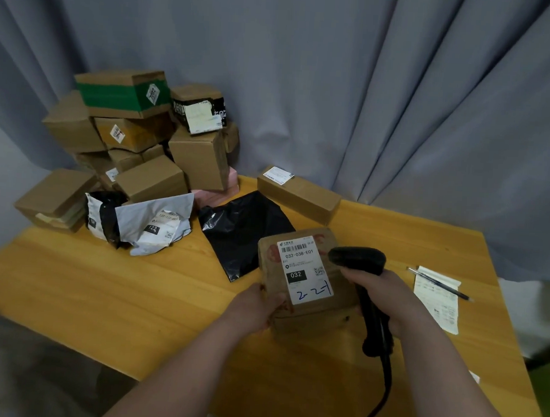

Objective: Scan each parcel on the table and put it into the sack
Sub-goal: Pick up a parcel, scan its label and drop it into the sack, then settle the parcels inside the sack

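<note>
Left grip (256, 306) on brown parcel (342, 291), white 032 label (305, 269) uppermost

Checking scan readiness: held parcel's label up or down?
Label up. The held parcel shows its white barcode label facing the camera; left hand grips its edge, right hand holds the scanner beside the label.

1. The left hand (256, 306) grips the near-left edge of a brown parcel (308, 283), its label facing up.
2. The right hand (387, 294) holds a black scanner (358, 259) beside the label.
3. A black bag (243, 232) lies flat on the wooden surface (104, 282) behind the parcel.
4. Stacked cardboard boxes (137, 143) fill the far-left corner.
</note>
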